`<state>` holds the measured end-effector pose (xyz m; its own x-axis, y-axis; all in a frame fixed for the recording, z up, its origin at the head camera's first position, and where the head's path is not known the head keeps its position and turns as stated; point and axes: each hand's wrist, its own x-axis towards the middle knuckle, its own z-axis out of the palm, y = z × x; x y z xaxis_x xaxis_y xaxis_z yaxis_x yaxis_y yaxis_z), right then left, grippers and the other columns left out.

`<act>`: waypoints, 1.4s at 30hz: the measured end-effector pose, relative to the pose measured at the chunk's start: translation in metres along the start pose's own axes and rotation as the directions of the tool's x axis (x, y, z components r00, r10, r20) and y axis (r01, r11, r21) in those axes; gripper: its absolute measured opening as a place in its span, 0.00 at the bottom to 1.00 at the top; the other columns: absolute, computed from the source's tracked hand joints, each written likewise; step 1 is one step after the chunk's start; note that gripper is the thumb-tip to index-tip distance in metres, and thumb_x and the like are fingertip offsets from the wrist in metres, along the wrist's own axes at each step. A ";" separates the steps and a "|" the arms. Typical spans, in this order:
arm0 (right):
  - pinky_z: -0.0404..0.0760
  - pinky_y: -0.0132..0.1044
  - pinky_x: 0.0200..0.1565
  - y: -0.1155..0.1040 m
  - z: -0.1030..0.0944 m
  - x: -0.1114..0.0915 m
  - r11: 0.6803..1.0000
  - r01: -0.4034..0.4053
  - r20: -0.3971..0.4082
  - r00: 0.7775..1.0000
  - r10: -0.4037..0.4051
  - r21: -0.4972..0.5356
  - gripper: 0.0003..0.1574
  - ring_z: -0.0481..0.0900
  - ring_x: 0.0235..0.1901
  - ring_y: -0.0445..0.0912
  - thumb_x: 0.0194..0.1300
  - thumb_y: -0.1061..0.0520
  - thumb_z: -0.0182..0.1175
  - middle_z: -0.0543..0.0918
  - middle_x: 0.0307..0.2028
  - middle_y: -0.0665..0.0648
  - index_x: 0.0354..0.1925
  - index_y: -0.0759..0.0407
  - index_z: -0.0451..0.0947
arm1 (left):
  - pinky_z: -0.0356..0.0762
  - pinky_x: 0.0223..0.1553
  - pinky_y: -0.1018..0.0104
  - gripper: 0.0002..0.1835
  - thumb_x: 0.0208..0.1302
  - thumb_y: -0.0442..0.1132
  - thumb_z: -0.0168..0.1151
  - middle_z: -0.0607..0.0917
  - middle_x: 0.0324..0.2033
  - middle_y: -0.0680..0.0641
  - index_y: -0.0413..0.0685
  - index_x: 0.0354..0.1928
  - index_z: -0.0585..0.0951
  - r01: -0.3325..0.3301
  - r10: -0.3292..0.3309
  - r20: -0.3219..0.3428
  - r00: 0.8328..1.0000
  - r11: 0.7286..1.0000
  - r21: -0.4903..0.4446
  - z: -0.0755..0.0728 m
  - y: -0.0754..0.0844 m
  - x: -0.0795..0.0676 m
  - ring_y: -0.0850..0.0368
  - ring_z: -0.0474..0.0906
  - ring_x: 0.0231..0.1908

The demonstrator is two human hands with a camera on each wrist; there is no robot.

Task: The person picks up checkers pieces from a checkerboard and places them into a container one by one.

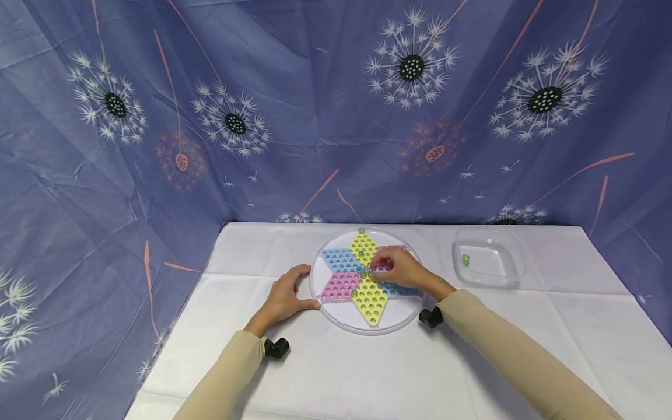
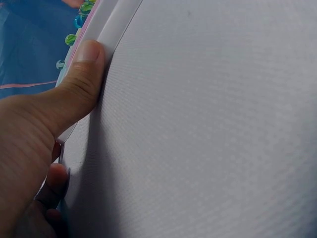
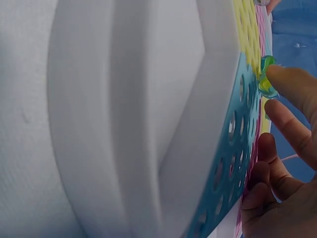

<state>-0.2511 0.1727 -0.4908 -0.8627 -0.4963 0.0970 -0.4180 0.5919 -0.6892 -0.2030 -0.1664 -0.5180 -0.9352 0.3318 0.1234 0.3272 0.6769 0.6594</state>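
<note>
Game board held at its edge by the left hand, on the white bench! Mid-board, marbles are met by the right hand; whether one is in its grip cannot be told. Neighbours could be knocked loose by one stray brush.

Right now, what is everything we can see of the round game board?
The board looks like white plastic, with a raised rim and a holed star whose opposite points match: yellow, blue, pink. It lies flat on white cloth, bearing glassy marbles. The left hand holds its left edge; the right hand is near its middle.
</note>
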 end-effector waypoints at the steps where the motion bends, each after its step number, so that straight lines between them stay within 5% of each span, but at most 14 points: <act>1: 0.75 0.38 0.43 0.000 0.000 0.000 1.000 -0.003 0.003 1.000 0.003 -0.003 0.12 0.74 0.38 0.46 0.60 0.55 0.76 0.84 0.38 0.50 0.41 0.55 0.87 | 0.66 0.39 0.63 0.52 0.43 0.47 0.87 0.78 0.44 0.47 0.43 0.71 0.72 0.005 -0.005 0.003 1.000 1.000 -0.002 0.000 0.000 0.000 0.57 0.67 0.34; 25: 0.75 0.37 0.41 -0.002 0.001 -0.001 0.998 0.054 0.000 0.999 -0.054 -0.015 0.05 0.77 0.35 0.45 0.60 0.58 0.75 0.84 0.35 0.50 0.34 0.55 0.87 | 0.65 0.38 0.63 0.53 0.43 0.51 0.87 0.76 0.38 0.48 0.46 0.72 0.71 0.009 -0.008 0.010 1.000 1.000 -0.006 0.001 -0.002 -0.001 0.58 0.66 0.33; 42: 0.75 0.38 0.42 -0.010 -0.004 -0.001 1.000 0.020 0.048 0.999 -0.019 -0.018 0.05 0.75 0.37 0.47 0.61 0.60 0.74 0.82 0.37 0.53 0.35 0.54 0.86 | 0.65 0.39 0.63 0.52 0.43 0.49 0.87 0.76 0.37 0.48 0.45 0.71 0.72 0.009 -0.009 0.005 1.000 1.000 -0.008 0.000 0.000 -0.002 0.57 0.66 0.34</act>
<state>-0.2473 0.1695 -0.4811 -0.8398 -0.5375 0.0758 -0.4404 0.5930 -0.6741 -0.2014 -0.1667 -0.5184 -0.9376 0.3285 0.1138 0.3172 0.6747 0.6664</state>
